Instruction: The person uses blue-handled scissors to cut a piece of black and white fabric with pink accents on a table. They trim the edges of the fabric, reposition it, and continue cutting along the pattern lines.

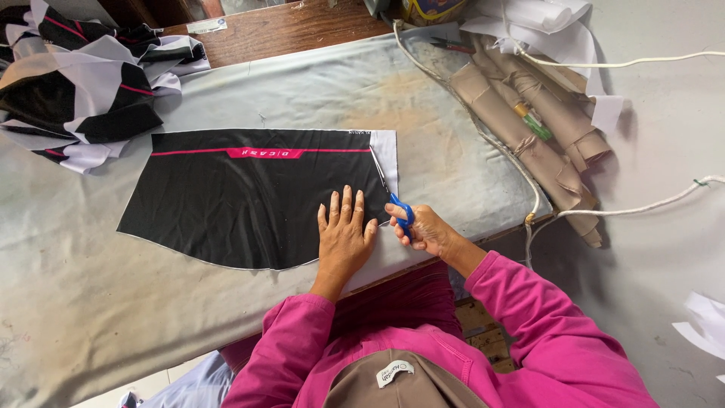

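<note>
Left hand (343, 234) is pressed flat, fingers spread wide, on a smooth black fabric panel (249, 198) with a curved bottom edge and a thin pink stripe along the top, its long side stretching away to that hand's left. Right hand (424, 229), just beside it, is curled tight around blue-handled scissors (393, 198), blades pointing away from the body along the panel's white right edge. Past the right hand, rolls of brown paper (529, 128) lie tied up; a floppy heap of black-and-white cloth (83, 83) sits far left.

A left hand (343, 234) presses flat on a black fabric panel (249, 196) with a pink stripe, while the right hand (423, 229) grips blue-handled scissors (393, 198) cutting along its white edge on a grey padded table (91, 302).
</note>
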